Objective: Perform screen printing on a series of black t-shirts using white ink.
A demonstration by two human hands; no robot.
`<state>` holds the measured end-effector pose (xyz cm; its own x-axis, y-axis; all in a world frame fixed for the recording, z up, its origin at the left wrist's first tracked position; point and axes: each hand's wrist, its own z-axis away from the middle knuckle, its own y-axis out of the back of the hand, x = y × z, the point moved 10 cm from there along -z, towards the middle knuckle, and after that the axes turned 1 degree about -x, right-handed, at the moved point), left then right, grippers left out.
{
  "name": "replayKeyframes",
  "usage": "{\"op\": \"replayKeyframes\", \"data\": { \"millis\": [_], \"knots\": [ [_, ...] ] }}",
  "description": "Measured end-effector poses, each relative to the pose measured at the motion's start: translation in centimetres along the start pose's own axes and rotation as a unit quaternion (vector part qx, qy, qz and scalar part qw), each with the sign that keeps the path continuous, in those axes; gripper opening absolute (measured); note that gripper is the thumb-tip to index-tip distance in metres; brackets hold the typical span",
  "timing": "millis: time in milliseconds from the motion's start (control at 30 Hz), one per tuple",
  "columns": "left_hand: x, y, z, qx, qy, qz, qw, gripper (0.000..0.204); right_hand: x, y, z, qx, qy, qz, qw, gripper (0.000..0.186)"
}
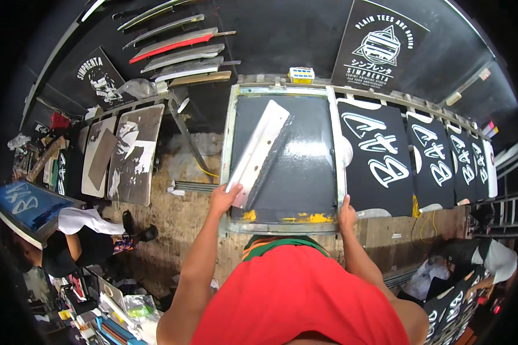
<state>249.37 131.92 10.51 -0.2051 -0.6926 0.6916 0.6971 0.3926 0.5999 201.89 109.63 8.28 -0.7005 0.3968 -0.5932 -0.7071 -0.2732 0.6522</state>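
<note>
A printing screen [331,172] with a pale metal frame lies in front of me, its dark mesh wet and shiny with black ink. Diagonally across its left half rests a long white-and-silver squeegee [263,144], dark ink along its right edge. At the squeegee's near end, my left hand [225,200] is closed on it, beside the frame's left rail; whether it also grips the rail I cannot tell. My right hand [346,215] is closed around the frame's right rail near the front corner, thumb on top. Yellow smears [320,218] mark the screen's near end.
Black shirts with white lettering [380,155] lie on boards to the right. Bare stained boards [133,155] stand at left. A yellow-and-white box [301,75] sits behind the screen; several squeegees [184,54] hang on the wall. Other people work at lower left [69,247] and lower right [495,261].
</note>
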Motion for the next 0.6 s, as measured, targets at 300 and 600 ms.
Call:
{"op": "replayKeyframes", "data": {
  "millis": [300, 600],
  "knots": [
    [-1.0, -1.7, -2.1, -0.012, -0.017, 0.019, 1.000, 0.060, 1.7, -0.2, -2.3, 0.125, 0.117, 0.044, 0.984, 0.055],
    [0.4, -0.1, -4.1, -0.055, -0.017, -0.019, 0.998, 0.048, -10.3, 0.9, -2.5, 0.107, 0.344, 0.162, 0.919, 0.066]
  ]
}}
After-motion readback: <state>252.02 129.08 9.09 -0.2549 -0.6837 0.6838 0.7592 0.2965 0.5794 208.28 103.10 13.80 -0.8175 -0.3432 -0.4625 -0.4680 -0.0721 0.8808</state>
